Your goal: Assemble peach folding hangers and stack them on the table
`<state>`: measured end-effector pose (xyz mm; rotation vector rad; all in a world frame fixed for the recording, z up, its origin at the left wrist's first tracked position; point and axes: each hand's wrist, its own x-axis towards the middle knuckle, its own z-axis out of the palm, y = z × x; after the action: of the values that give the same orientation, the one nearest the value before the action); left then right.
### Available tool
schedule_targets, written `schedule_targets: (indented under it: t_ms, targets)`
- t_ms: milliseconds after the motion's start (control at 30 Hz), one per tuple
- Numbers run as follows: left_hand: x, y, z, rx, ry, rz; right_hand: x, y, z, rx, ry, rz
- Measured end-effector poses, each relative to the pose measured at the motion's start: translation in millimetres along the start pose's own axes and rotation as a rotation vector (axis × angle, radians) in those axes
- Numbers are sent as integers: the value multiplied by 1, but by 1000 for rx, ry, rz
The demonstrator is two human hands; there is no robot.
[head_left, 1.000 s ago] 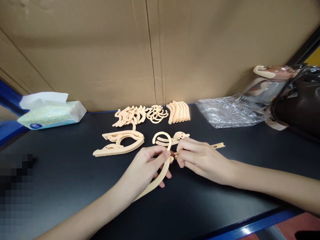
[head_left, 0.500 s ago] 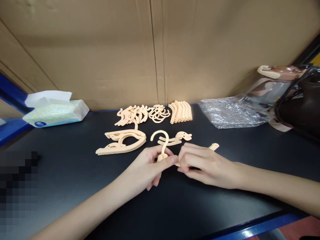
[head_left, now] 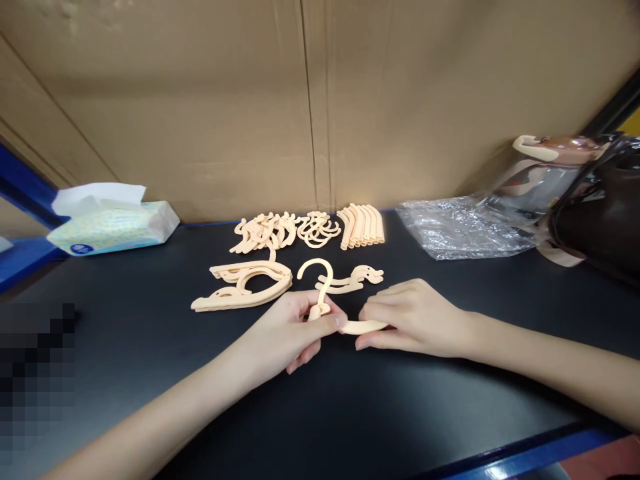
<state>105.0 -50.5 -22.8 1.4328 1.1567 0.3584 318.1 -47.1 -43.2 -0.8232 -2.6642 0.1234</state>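
Note:
My left hand (head_left: 305, 327) is closed around the neck of a beige plastic clothes hanger, and its curved hook (head_left: 327, 277) sticks up above the fingers. From that grip the hanger's arm (head_left: 363, 327) extends to the right. My right hand (head_left: 410, 320) is wrapped around this arm, thumb below and fingers over the top, hiding its far end. Just behind both hands lie two loose curved hanger pieces (head_left: 350, 280). Left of my left hand, folded hangers (head_left: 245, 287) rest flat on the table, one on another.
At the back are piles of curved arm pieces (head_left: 265, 231), hooks (head_left: 319, 229) and bent tubes (head_left: 361, 227). A tissue pack (head_left: 115, 227) stands back left. Crumpled clear plastic (head_left: 460, 227), a bottle (head_left: 543, 173) and a dark bag (head_left: 600, 213) occupy the right side. Cardboard (head_left: 200, 107) walls the rear.
My right hand has shifted along and rotated over the hanger's arm, so more of the arm shows between the hands. The hook has moved slightly left with my left hand.

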Motion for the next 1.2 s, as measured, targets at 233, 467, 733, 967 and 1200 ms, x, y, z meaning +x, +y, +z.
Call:
schedule_targets:
  t_ms: [233,467,733,967,1200]
  targets:
    - [1,-3,0,74,-66,26,0,1,5,7,-62,-10]
    - [-3,-5,3,165,-28,71,0,2,5,-17,-55,19]
    - [-15,-1,9,769,122,272,1,1,6,11,-66,40]
    - [-13,-2,7,440,126,203,2,4,5,20,-104,54]
    - [-1,-4,0,-198,-88,-38,1,5,4,16,-145,33]
